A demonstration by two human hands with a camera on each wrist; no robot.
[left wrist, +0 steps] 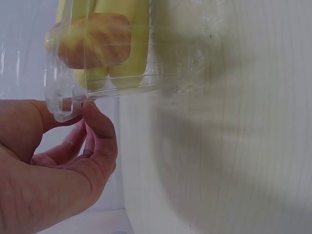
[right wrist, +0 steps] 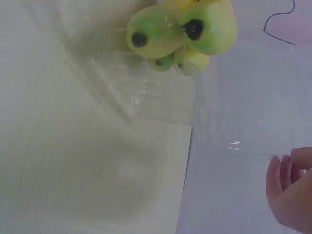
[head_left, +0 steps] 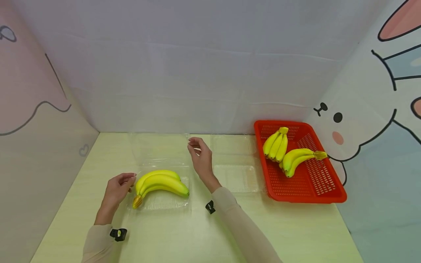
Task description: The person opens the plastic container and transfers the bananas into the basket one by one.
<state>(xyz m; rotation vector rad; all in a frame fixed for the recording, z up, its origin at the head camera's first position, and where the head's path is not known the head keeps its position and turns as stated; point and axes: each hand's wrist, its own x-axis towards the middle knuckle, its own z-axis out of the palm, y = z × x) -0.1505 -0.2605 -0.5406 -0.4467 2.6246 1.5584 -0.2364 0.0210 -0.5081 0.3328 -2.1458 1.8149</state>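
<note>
A bunch of yellow bananas (head_left: pixel 164 182) lies in the base of a clear plastic clamshell box (head_left: pixel 164 205), its brown stem end toward the lower left. The box's transparent lid (head_left: pixel 159 148) stands raised at the back. My left hand (head_left: pixel 116 190) pinches the left rim of the box between thumb and index finger, as the left wrist view shows. With thumb and fingers, my right hand (head_left: pixel 202 162) holds the right edge of the lid. The right wrist view shows the dark, greenish banana tips (right wrist: pixel 207 29) inside the box, near the lid's hinge.
To the right stands a second clear clamshell box (head_left: pixel 233 179), opened out on the pale table (head_left: pixel 210 233). A red plastic basket (head_left: pixel 307 198) beyond it holds two banana bunches (head_left: pixel 277 146). Fabric walls (head_left: pixel 204 80) enclose the back and sides.
</note>
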